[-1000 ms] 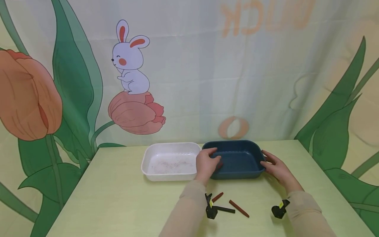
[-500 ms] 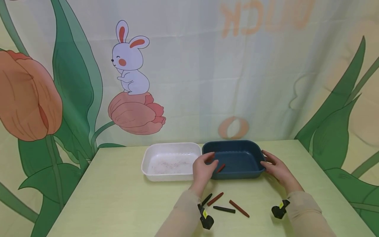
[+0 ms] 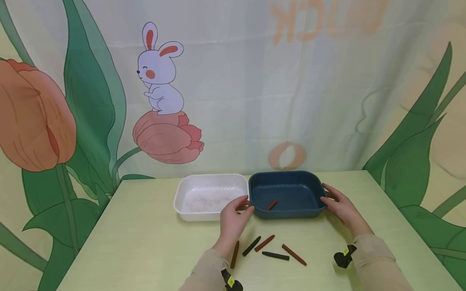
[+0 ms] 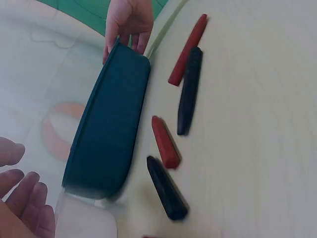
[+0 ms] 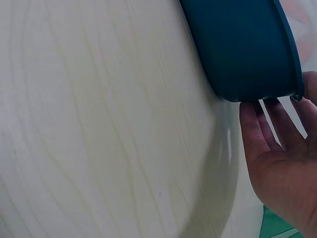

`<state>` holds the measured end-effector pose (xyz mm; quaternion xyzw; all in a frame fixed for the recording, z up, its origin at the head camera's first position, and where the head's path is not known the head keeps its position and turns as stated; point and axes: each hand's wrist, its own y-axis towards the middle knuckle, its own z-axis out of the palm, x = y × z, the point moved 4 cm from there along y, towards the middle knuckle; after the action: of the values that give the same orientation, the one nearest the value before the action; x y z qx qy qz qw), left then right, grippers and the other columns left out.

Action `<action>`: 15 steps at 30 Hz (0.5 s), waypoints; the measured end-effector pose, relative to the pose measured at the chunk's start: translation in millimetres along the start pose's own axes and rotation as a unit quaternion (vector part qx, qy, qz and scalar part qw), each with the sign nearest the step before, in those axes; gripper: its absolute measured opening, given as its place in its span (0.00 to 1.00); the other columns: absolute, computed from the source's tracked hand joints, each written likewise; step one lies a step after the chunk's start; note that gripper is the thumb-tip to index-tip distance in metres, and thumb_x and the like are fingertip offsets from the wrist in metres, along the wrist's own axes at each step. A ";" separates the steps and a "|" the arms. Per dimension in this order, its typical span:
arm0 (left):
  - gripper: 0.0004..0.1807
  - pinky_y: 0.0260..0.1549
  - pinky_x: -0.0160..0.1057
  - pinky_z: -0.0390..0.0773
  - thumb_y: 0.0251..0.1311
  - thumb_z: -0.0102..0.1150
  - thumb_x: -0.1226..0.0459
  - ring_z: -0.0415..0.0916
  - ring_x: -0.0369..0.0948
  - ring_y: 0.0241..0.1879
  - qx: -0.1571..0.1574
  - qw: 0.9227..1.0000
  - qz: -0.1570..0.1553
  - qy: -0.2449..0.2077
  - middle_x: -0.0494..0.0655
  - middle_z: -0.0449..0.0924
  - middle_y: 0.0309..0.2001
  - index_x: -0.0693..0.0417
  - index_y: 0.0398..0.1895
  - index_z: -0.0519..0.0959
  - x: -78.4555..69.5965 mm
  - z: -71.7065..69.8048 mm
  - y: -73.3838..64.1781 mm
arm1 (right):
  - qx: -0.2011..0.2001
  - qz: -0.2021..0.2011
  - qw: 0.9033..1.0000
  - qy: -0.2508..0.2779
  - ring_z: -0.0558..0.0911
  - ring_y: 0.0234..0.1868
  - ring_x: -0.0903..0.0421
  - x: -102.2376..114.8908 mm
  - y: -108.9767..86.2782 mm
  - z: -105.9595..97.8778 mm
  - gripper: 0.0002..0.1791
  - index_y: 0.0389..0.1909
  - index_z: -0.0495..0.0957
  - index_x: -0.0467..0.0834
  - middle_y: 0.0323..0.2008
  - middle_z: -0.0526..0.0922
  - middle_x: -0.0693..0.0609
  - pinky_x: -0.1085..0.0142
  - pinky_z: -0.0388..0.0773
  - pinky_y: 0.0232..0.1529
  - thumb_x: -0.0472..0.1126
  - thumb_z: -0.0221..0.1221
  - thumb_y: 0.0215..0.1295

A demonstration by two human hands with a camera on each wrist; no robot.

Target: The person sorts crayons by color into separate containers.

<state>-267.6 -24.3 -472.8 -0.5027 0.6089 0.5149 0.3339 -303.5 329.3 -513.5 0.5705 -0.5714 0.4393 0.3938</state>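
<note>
A dark blue tray (image 3: 287,216) stands at the back of the table with one red crayon (image 3: 272,205) inside. My right hand (image 3: 343,209) grips its right end, thumb at the rim and fingers against the outer wall in the right wrist view. My left hand (image 3: 234,218) holds nothing; its fingers are loosely bent in front of the gap between the blue tray and the white tray (image 3: 204,217). Nearer me lie two black crayons (image 3: 252,245) and red ones (image 3: 294,255). A brownish-red crayon (image 3: 234,254) lies beside my left wrist.
The white tray, its floor marked with reddish specks, touches or nearly touches the blue tray's left end. A printed curtain (image 3: 233,101) hangs right behind the table (image 3: 145,242). Dark wrist cameras (image 3: 344,256) sit on both sleeves.
My left hand has come out of the blue tray, moving left and toward me, leaving the red crayon inside. Crayons beneath that arm are uncovered. The right hand stays at the tray's end.
</note>
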 end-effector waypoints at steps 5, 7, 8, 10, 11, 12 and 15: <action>0.18 0.41 0.42 0.80 0.56 0.70 0.67 0.83 0.47 0.41 -0.001 1.000 -0.006 0.020 0.53 0.86 0.42 0.59 0.51 0.84 3.5 -16.8 -9.4 | -0.004 0.000 1.000 -0.003 0.71 0.61 0.46 0.1 0.0 0.6 0.37 0.78 0.47 0.38 0.70 0.55 0.26 0.74 0.76 0.46 0.40 0.53 0.76; 0.18 0.41 0.43 0.80 0.56 0.70 0.66 0.83 0.48 0.41 -0.004 1.000 -0.004 0.025 0.53 0.86 0.42 0.59 0.51 0.84 5.5 -23.9 -13.3 | -0.003 -0.001 1.000 -0.002 0.72 0.60 0.48 0.0 -0.1 0.7 0.37 0.78 0.47 0.38 0.70 0.55 0.26 0.75 0.76 0.46 0.41 0.53 0.76; 0.18 0.42 0.44 0.80 0.56 0.70 0.66 0.83 0.49 0.41 -0.005 1.000 -0.002 0.027 0.53 0.86 0.42 0.59 0.51 0.84 6.8 -27.2 -15.3 | -0.003 -0.002 1.000 -0.001 0.72 0.60 0.49 0.2 -0.2 0.8 0.37 0.78 0.47 0.38 0.70 0.55 0.26 0.75 0.76 0.46 0.40 0.53 0.76; 0.19 0.42 0.45 0.79 0.56 0.70 0.66 0.83 0.50 0.42 -0.005 1.000 0.003 0.030 0.54 0.86 0.42 0.60 0.51 0.84 8.2 -33.7 -19.9 | -0.002 -0.003 1.000 -0.001 0.72 0.60 0.48 0.7 -0.6 1.0 0.37 0.78 0.46 0.38 0.70 0.55 0.26 0.75 0.76 0.45 0.40 0.53 0.76; 0.19 0.42 0.47 0.79 0.56 0.70 0.66 0.83 0.51 0.42 -0.006 0.999 0.006 0.036 0.54 0.86 0.42 0.60 0.51 0.84 8.7 -36.8 -22.2 | -0.002 -0.003 1.000 -0.001 0.72 0.60 0.49 0.9 -0.7 1.1 0.37 0.78 0.47 0.37 0.70 0.55 0.26 0.75 0.76 0.45 0.40 0.53 0.76; 0.19 0.42 0.48 0.79 0.55 0.71 0.66 0.83 0.51 0.42 -0.007 0.999 0.008 0.043 0.53 0.86 0.42 0.59 0.51 0.84 9.6 -39.5 -24.5 | -0.002 -0.004 1.000 -0.001 0.72 0.60 0.48 0.9 -0.7 1.1 0.37 0.78 0.47 0.38 0.70 0.55 0.26 0.75 0.76 0.45 0.40 0.53 0.76; 0.19 0.43 0.51 0.79 0.55 0.71 0.66 0.82 0.51 0.42 -0.005 0.998 0.013 0.063 0.51 0.86 0.41 0.59 0.50 0.84 11.1 -46.1 -32.8 | -0.003 -0.003 1.000 -0.003 0.72 0.60 0.48 0.9 -0.6 1.1 0.37 0.78 0.46 0.38 0.70 0.55 0.26 0.75 0.76 0.46 0.40 0.53 0.76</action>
<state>-234.2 -70.5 -481.2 -0.5279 0.6328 0.4896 0.2850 -302.9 328.0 -513.0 0.5722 -0.5719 0.4349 0.3954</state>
